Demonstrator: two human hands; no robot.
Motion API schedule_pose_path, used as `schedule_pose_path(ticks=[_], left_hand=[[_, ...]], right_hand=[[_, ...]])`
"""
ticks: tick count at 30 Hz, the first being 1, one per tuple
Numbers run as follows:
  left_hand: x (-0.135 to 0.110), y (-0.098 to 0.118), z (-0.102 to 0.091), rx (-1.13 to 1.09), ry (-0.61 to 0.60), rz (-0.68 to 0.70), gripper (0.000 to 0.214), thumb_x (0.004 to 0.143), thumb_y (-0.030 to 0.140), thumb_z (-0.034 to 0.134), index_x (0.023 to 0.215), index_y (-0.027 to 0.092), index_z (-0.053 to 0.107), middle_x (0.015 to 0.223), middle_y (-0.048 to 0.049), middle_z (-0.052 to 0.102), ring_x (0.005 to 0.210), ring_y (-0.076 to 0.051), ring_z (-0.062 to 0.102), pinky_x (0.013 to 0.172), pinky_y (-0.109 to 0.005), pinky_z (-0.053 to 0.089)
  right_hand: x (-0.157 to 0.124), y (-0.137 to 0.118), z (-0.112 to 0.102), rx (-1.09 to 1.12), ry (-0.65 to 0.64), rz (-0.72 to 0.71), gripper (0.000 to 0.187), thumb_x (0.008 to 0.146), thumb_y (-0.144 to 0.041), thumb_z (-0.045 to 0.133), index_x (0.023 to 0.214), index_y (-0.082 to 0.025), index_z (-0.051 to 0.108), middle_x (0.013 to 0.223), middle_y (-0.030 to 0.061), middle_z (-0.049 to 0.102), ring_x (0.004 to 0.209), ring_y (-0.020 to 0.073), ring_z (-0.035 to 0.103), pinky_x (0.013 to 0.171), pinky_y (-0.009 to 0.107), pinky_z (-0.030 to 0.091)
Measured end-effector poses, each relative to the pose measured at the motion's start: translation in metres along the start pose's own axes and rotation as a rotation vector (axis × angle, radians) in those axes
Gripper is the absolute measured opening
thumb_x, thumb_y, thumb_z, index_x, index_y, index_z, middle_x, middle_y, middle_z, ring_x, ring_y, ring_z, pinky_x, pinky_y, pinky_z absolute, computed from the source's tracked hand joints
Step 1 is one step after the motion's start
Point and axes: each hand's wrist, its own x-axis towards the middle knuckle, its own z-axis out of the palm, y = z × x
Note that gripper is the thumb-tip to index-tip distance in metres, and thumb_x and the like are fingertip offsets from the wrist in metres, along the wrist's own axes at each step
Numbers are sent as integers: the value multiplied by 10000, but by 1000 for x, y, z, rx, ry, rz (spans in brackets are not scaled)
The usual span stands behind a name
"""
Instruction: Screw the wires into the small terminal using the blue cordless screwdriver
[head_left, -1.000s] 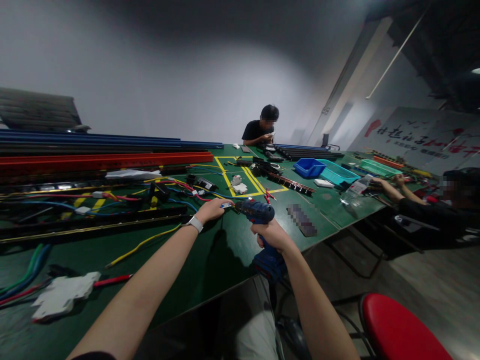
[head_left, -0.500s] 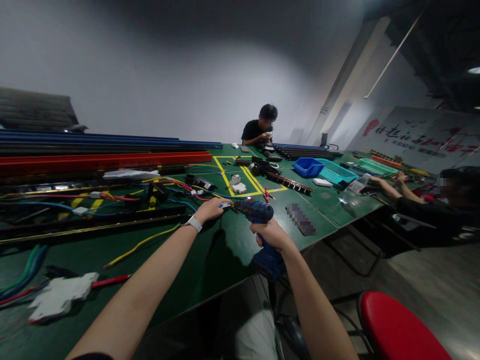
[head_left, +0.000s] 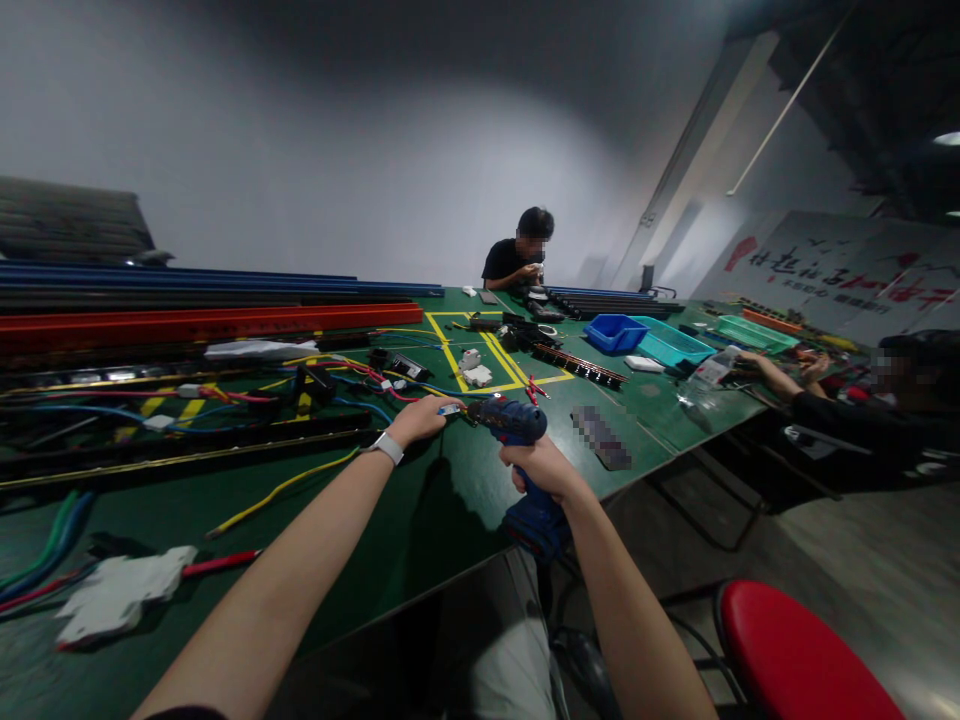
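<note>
My right grip (head_left: 541, 467) is clasping the blue pistol-shaped power drill (head_left: 517, 420) over the green desk (head_left: 375, 565); left of the drill, my left grip (head_left: 420, 421) is still pinching a small white-and-blue piece (head_left: 450, 409), neither visibly shifting.

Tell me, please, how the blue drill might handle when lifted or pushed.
The blue drill, in the right hand, is probably heavy for its size, given its chunky build. Its hard casing suggests stiffness. Stood upright, it might tip, its body being set high.
</note>
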Motion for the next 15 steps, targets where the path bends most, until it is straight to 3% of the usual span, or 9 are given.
schedule_pose_path(ticks=[15], left_hand=[[-1,1,-1,23,-4,7,619,790,132,503,1358,366,584,1355,-13,626,1181,-226,606,982,-299,461]], right_hand=[[-2,-3,2,24,7,9,98,675,-202,599,737,-192,523,401,-75,455,356,112,462,377,216,348]])
